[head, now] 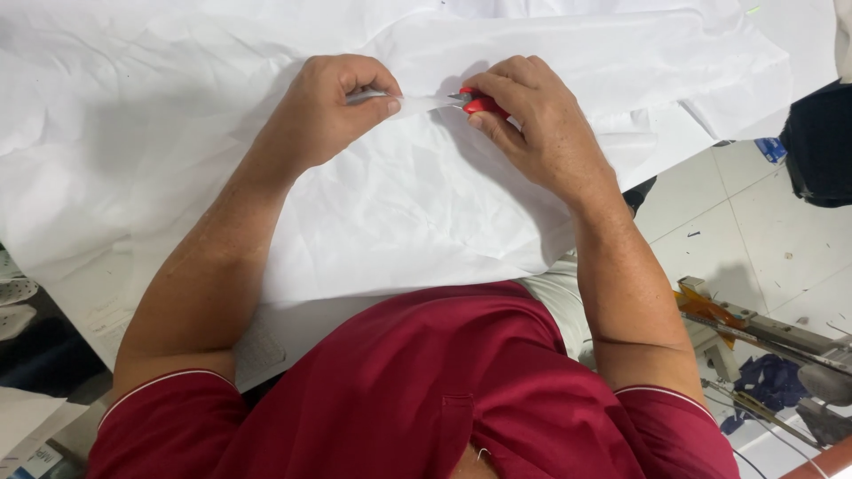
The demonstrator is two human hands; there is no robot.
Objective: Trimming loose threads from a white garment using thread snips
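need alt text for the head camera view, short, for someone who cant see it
Seen from above, a person's right hand holds small red-handled snips at a fold of white fabric, while the left hand pinches the fold beside them. The fabric covers the table; the person wears a dark red shirt.

To my right I see a white tiled floor flecked with scraps, a blue rag lying on it beside a metal frame. Dark fabric hangs at the right edge under bright, even light.
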